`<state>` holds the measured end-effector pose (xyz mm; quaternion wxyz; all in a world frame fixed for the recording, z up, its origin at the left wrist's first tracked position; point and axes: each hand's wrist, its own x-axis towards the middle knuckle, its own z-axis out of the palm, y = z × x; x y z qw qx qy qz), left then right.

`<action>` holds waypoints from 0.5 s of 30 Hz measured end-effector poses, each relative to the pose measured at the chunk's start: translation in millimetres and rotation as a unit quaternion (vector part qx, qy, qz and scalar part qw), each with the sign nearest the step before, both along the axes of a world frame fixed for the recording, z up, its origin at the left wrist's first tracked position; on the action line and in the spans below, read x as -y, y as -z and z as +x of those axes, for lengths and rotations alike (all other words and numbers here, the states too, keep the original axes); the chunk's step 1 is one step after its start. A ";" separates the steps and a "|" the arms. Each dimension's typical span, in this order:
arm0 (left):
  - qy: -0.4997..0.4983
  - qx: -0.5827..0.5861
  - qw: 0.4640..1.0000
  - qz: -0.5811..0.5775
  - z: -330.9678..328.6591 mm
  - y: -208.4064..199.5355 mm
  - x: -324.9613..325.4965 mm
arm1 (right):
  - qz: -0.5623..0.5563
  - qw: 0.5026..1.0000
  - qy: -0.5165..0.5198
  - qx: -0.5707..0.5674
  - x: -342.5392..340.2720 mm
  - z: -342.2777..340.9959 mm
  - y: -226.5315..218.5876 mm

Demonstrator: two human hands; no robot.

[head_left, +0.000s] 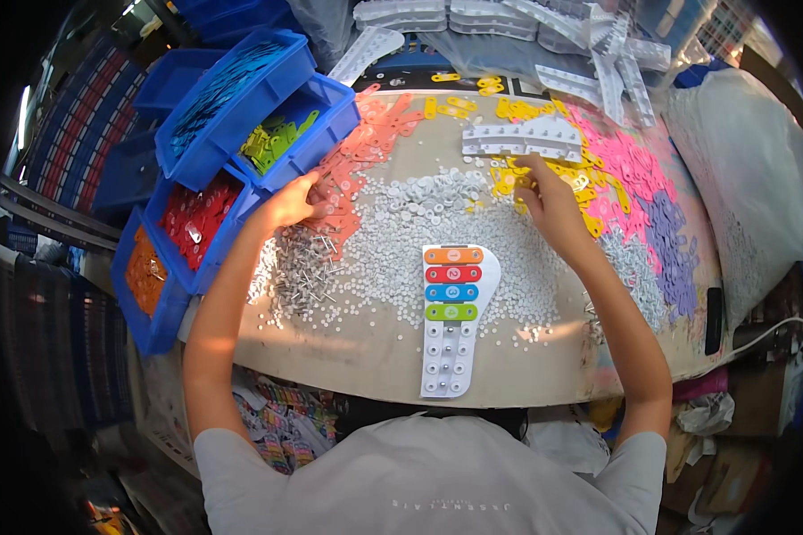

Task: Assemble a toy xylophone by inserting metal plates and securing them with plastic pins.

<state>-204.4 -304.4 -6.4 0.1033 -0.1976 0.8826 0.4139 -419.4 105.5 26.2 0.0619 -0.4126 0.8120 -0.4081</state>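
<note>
Currently | coral strips (pixel 351 159) beside left hand (pixel 290 204) | yellow strips (pixel 573 171) around right hand (pixel 549 198) | both grips unclear

Circled numerals (pixel 453 275) on four coloured strips (pixel 451 292); small lettering (pixel 451 506) (upside down) on the grey shirt (pixel 428 459)

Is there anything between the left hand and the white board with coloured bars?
Yes, but only low things: from the left hand to the white board lie loose coral strips, then scattered white rings. Nothing tall is visible between.

Two hands (pixel 293 203) (pixel 549 201), one bar-bearing board (pixel 489 270), four fitted bars (pixel 442 275), four filled bins (pixel 332 134)
</note>
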 end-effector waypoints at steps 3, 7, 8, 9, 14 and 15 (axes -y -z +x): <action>0.016 0.006 1.000 -0.003 1.2 2.8 1.8 | -0.019 0.998 0.059 0.010 -32.5 15.9 3.5; 0.062 -0.059 0.991 -0.105 11.2 4.5 -2.3 | -0.067 0.972 0.123 0.187 -72.9 43.6 4.2; 0.088 -0.149 0.961 -0.214 12.0 6.4 -7.5 | -0.082 0.965 0.126 0.212 -84.2 50.1 9.6; 0.059 -0.225 0.948 -0.216 16.2 5.7 -14.7 | -0.096 0.958 0.127 0.239 -92.8 57.4 12.2; -0.053 -0.175 0.983 -0.009 26.9 -39.6 -70.1 | 0.062 0.988 0.133 0.046 -113.1 108.6 14.4; -0.051 -0.170 0.984 -0.003 32.4 -46.6 -84.6 | 0.069 0.987 0.135 0.051 -113.8 116.9 15.4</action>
